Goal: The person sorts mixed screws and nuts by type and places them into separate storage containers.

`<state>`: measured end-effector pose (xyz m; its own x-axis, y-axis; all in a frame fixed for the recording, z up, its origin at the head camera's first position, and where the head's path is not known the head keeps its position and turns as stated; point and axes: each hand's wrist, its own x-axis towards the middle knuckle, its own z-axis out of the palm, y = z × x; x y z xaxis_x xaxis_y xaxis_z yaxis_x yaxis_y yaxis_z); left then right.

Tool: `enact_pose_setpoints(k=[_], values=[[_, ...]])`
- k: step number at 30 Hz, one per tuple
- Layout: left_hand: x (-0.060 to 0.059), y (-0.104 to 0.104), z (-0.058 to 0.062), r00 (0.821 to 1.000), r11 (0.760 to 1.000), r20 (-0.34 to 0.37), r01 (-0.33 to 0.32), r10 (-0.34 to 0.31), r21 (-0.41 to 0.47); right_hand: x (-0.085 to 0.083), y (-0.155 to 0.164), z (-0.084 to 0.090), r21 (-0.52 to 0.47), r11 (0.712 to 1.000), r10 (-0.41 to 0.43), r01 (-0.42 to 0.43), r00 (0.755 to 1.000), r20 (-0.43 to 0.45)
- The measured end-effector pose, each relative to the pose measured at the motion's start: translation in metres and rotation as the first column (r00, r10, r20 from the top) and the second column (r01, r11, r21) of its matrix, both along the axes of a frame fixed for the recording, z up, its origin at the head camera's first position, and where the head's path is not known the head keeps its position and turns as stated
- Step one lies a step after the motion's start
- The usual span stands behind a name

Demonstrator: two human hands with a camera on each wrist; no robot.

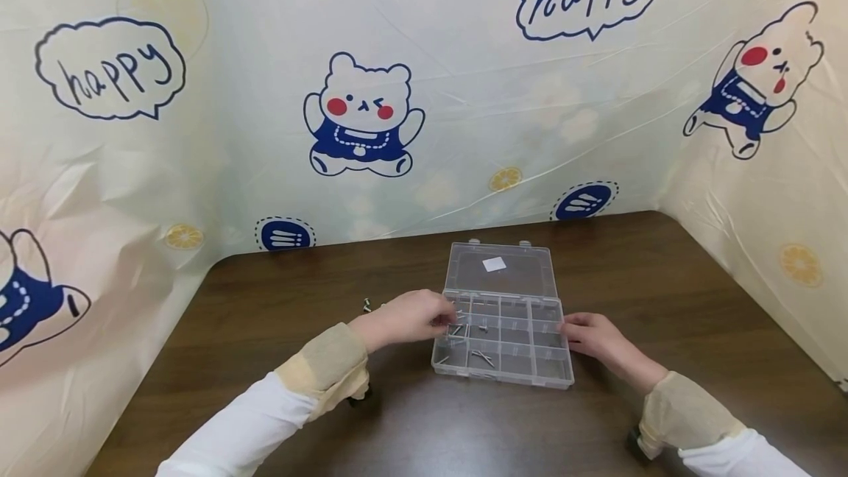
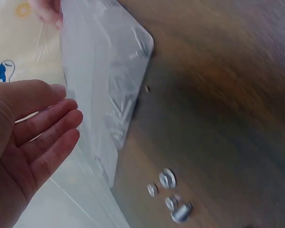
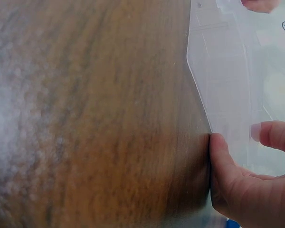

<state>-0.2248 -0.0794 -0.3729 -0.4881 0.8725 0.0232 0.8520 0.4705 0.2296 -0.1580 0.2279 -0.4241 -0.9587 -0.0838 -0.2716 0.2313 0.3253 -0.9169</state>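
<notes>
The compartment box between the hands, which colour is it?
The compartment box is clear, colourless plastic; the brown table shows through it. The head view shows this best.

Left hand (image 1: pixel 405 317) open with relaxed fingers (image 2: pixel 47 126); right hand (image 1: pixel 594 337) loosely curled.

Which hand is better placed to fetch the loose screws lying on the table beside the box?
Left, probably. The left hand hangs open at the box's left edge, next to the loose screws. The right hand steadies the opposite side.
</notes>
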Motion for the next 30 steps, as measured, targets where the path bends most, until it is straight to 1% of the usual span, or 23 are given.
enact_pose_setpoints(k=[3,6,9,11,14,16,17,20,23,24,25,27,30], values=[[-0.003,-0.008,0.000,1.000,1.000,0.000,-0.014,0.014,-0.019,0.000,0.000,0.000,0.005,1.000,-0.004,0.004,1.000,0.000],[-0.005,-0.014,0.002,0.999,0.999,0.012,-0.043,0.044,-0.029,0.000,-0.001,0.001,0.001,1.000,-0.011,0.011,1.000,0.003],[-0.008,-0.020,0.000,0.994,0.994,0.045,-0.102,0.104,-0.033,0.000,-0.001,0.001,0.000,1.000,-0.011,0.011,1.000,0.007],[-0.011,-0.025,-0.003,0.985,0.988,0.078,-0.153,0.154,-0.020,0.000,-0.001,0.001,0.001,1.000,-0.012,0.012,1.000,0.008],[-0.014,-0.034,-0.007,0.963,0.973,0.154,-0.229,0.222,0.027,0.000,-0.001,0.001,0.006,1.000,-0.015,0.015,1.000,0.011],[-0.016,-0.041,-0.008,0.942,0.956,0.210,-0.284,0.263,0.076,0.000,-0.001,0.000,0.009,1.000,-0.013,0.013,1.000,0.009],[-0.021,-0.047,-0.015,0.939,0.949,0.223,-0.293,0.263,0.117,0.000,-0.001,0.000,0.010,1.000,-0.011,0.011,1.000,0.008],[-0.023,-0.055,-0.019,0.909,0.911,0.263,-0.375,0.324,0.173,-0.001,-0.001,0.000,0.017,1.000,-0.010,0.010,1.000,0.007],[-0.023,-0.059,-0.022,0.878,0.876,0.267,-0.450,0.398,0.173,-0.001,-0.001,0.001,0.020,1.000,-0.012,0.012,1.000,0.010],[-0.019,-0.058,-0.017,0.857,0.861,0.271,-0.487,0.439,0.146,-0.001,-0.001,0.001,0.022,1.000,-0.010,0.010,1.000,0.011],[-0.018,-0.059,-0.018,0.847,0.852,0.265,-0.506,0.461,0.135,0.000,-0.001,0.001,0.022,1.000,-0.010,0.009,1.000,0.010],[-0.018,-0.060,-0.020,0.837,0.841,0.239,-0.529,0.493,0.119,0.000,-0.002,0.002,0.021,1.000,-0.012,0.012,1.000,0.011],[-0.016,-0.062,-0.022,0.814,0.818,0.214,-0.568,0.540,0.095,0.000,-0.001,0.002,0.022,1.000,-0.013,0.013,1.000,0.009]])
